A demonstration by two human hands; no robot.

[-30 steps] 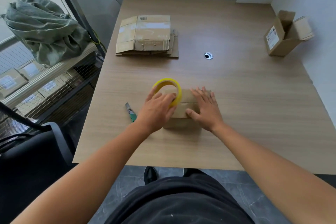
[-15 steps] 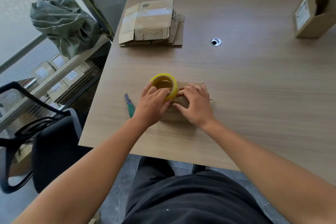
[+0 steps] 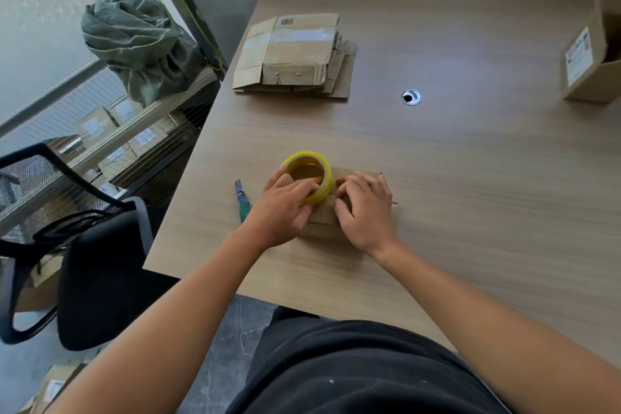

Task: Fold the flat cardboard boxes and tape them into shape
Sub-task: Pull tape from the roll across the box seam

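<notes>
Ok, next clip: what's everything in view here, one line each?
small brown folded cardboard box: one, brown, under both hands
yellow tape roll: one, yellow, on that box
green utility knife: one, green, left of box
stack of flat brown cardboard boxes: one, brown, far left
open brown cardboard box: one, brown, far right
round silver grommet: one, silver, mid-table
light wooden table: one, tan, centre
black mesh chair: one, black, beside table
grey-green sack: one, grey-green, on left shelf
left hand: one, grip on roll
right hand: one, fingers bent on box
</notes>
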